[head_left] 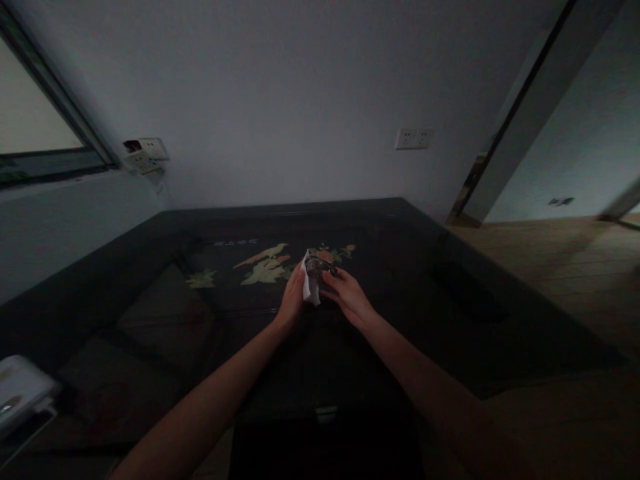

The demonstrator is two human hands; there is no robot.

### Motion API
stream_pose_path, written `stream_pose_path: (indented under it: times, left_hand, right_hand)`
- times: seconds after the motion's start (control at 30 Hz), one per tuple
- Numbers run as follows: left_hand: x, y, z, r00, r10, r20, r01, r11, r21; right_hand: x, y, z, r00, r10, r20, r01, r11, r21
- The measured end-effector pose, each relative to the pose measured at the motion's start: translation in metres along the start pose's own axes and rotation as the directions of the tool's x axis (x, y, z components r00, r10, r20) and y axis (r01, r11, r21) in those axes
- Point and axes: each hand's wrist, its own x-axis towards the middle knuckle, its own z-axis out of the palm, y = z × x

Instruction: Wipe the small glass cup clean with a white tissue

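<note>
The left hand (294, 293) holds a white piece (311, 291), paper or thin cloth, with the palm side pressed along its left edge; most of its fingers are hidden, so their exact grip cannot be told. The right hand (349, 295) pinches a small, dark, shiny thing (317, 267), its thumb on the near side and a finger at the right end. The dark thing sits between the two hands, against the upper part of the white piece, over the middle of the dark desk (327, 363); whether it touches the top is unclear.

For a good hold, the right hand does best with a light, steady pinch near the end of the dark thing, as a glossy surface may slip. The left hand should back the white piece evenly, without crumpling its loose lower end, and move in step with the right. Keeping both hands low over the desk would soften any drop. The dim light makes slow, small motions the safer choice, with the fingertips kept off the part that meets the white piece.
</note>
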Motion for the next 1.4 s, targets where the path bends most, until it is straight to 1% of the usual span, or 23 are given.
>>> stream_pose_path:
  times: [0.07,0.2,0.3,0.4,0.5,0.67,0.77,0.83,0.93,1.0,1.07,1.17,1.23,1.27,1.33,1.4]
  left_hand:
    - [-0.001,0.001,0.000,1.000,0.016,-0.003,-0.016,1.000,0.012]
    - [-0.001,-0.002,-0.004,0.999,0.038,-0.002,-0.038,0.996,0.076]
    - [0.000,-0.002,-0.006,0.997,0.074,0.001,-0.074,0.988,0.135]
    - [0.000,0.000,-0.007,0.994,0.106,-0.016,-0.102,0.983,0.154]
    - [0.002,0.001,-0.008,0.994,0.105,-0.019,-0.100,0.983,0.155]
    - [0.005,-0.002,-0.010,0.998,0.066,0.003,-0.065,0.984,0.166]
    - [0.005,-0.002,-0.010,0.999,0.048,0.016,-0.050,0.984,0.171]
    - [0.004,0.000,-0.009,0.998,0.062,0.016,-0.064,0.984,0.168]
    - [-0.002,0.009,-0.008,0.986,0.163,0.022,-0.164,0.965,0.202]
    - [-0.006,0.015,-0.008,0.966,0.250,0.062,-0.257,0.923,0.287]
    - [-0.008,0.020,-0.008,0.945,0.301,0.126,-0.326,0.864,0.383]
    - [-0.008,0.022,-0.009,0.907,0.336,0.253,-0.419,0.778,0.468]
    - [-0.007,0.023,-0.009,0.879,0.352,0.323,-0.474,0.728,0.496]
    - [-0.006,0.023,-0.009,0.869,0.357,0.342,-0.490,0.710,0.506]
    - [-0.005,0.024,-0.008,0.866,0.361,0.347,-0.498,0.698,0.515]
    - [-0.005,0.024,-0.008,0.875,0.360,0.324,-0.482,0.720,0.499]
  right_hand:
    - [0.000,0.001,0.000,1.000,-0.002,0.004,0.002,1.000,0.017]
    - [0.000,0.002,0.001,0.997,-0.018,0.078,0.016,1.000,0.023]
    - [-0.001,0.001,0.001,0.993,-0.002,0.117,0.000,1.000,0.013]
    - [-0.003,0.001,0.001,0.990,0.007,0.142,-0.010,1.000,0.020]
    - [-0.004,0.001,0.002,0.990,0.013,0.142,-0.017,0.999,0.029]
    - [-0.006,0.002,0.003,0.990,0.004,0.139,-0.004,1.000,0.002]
    - [-0.006,0.003,0.003,0.994,-0.004,0.110,0.003,1.000,0.003]
    - [-0.006,0.003,0.003,0.996,0.002,0.084,-0.003,1.000,0.016]
    - [-0.006,0.002,0.004,0.998,0.000,0.069,-0.004,0.999,0.043]
    - [-0.006,0.002,0.003,0.997,0.009,0.072,-0.014,0.998,0.062]
    - [-0.006,0.002,0.002,0.996,0.039,0.076,-0.044,0.997,0.066]
    - [-0.006,0.002,0.000,0.996,0.070,0.061,-0.073,0.996,0.050]
    - [-0.005,0.002,0.000,0.998,0.051,0.048,-0.053,0.998,0.042]
    - [-0.006,0.002,0.000,0.998,0.033,0.046,-0.035,0.999,0.040]
    - [-0.006,0.002,0.002,0.999,-0.002,0.048,0.000,0.999,0.042]
    - [-0.006,0.002,0.003,0.999,-0.020,0.047,0.018,0.998,0.052]
